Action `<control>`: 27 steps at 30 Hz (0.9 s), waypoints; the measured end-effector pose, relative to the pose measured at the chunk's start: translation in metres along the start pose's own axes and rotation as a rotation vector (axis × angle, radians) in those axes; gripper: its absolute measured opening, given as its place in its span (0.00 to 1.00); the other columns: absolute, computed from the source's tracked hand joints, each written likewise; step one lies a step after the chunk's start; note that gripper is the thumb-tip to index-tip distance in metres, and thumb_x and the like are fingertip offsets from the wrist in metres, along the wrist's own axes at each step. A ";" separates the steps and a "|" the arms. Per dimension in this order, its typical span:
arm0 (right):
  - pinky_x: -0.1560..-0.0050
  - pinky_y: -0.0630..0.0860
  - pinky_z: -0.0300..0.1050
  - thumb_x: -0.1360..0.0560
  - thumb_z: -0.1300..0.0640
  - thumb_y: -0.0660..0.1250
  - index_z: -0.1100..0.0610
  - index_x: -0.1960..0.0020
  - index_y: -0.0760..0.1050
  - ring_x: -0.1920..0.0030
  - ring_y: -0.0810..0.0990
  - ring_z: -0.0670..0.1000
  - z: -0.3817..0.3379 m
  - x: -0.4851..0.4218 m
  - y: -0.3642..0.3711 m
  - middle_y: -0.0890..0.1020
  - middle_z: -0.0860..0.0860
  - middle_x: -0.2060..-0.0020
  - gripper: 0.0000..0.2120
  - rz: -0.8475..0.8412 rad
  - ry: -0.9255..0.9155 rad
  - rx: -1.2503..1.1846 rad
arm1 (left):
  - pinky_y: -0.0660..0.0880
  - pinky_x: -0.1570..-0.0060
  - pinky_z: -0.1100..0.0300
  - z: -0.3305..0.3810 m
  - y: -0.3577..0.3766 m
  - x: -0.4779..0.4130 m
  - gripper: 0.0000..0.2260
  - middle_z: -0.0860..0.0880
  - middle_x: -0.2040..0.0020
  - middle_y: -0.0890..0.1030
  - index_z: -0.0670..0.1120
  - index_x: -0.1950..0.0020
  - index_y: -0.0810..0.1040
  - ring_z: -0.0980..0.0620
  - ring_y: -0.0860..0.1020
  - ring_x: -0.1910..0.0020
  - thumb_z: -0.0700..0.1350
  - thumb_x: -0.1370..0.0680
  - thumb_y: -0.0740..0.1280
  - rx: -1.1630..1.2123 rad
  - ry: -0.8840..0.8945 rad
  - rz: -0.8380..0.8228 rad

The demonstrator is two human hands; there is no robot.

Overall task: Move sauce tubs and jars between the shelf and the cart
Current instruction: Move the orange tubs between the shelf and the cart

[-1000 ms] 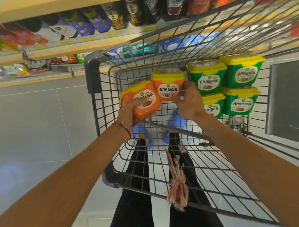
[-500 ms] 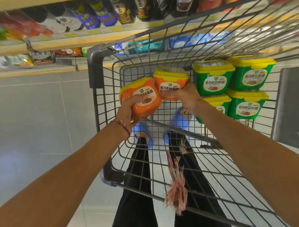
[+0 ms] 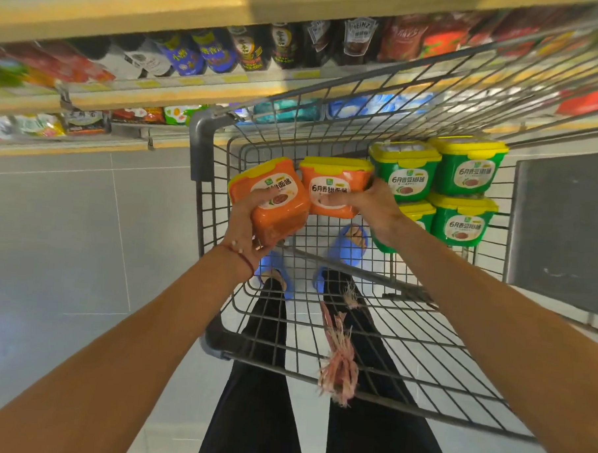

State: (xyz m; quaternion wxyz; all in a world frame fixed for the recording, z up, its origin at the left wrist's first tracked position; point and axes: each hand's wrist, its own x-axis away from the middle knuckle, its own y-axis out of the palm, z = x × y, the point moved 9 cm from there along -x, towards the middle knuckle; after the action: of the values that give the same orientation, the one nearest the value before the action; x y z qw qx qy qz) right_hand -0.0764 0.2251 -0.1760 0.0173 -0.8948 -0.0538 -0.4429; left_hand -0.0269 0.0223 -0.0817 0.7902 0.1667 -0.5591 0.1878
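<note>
Two orange sauce tubs sit side by side above the wire cart point(image 3: 205, 143) floor. The left hand point(image 3: 247, 231) grips the tilted left orange tub point(image 3: 274, 199); the right hand point(image 3: 370, 209) clasps the upright right orange tub point(image 3: 333, 185). Four green tubs point(image 3: 463, 199) are stacked just to the right. Judging by this, both are mid-transfer; the next move needs a steady lift toward the shelf point(image 3: 207, 95) or a careful set-down.
</note>
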 end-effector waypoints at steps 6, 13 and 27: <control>0.46 0.84 0.52 0.39 0.66 0.84 0.56 0.44 0.82 0.49 0.89 0.53 -0.022 0.045 -0.007 0.89 0.52 0.50 0.26 0.073 -0.033 -0.098 | 0.80 0.73 0.61 0.011 0.003 0.026 0.02 0.50 0.66 0.86 0.48 0.49 0.79 0.54 0.85 0.70 0.42 0.21 0.69 -0.038 0.014 -0.089; 0.53 0.84 0.43 0.36 0.66 0.82 0.52 0.53 0.82 0.53 0.88 0.52 -0.045 0.129 -0.003 0.88 0.50 0.55 0.17 0.226 -0.092 -0.198 | 0.79 0.75 0.61 0.020 -0.007 0.074 0.04 0.48 0.67 0.86 0.46 0.47 0.80 0.52 0.84 0.71 0.43 0.21 0.70 -0.083 -0.015 -0.183; 0.57 0.80 0.45 0.39 0.58 0.82 0.58 0.40 0.83 0.54 0.87 0.52 -0.085 0.263 0.022 0.89 0.55 0.50 0.27 0.160 -0.259 -0.260 | 0.77 0.36 0.43 0.046 -0.039 0.183 0.27 0.43 0.45 0.86 0.45 0.37 0.82 0.42 0.84 0.43 0.46 0.36 0.79 -0.242 0.216 -0.351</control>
State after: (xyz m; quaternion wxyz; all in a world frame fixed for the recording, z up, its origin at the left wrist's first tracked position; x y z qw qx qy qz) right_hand 0.0170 0.2175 0.0848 -0.0702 -0.9404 0.0733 -0.3246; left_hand 0.0101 -0.0132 0.1041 0.8801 0.1442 -0.4524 -0.0042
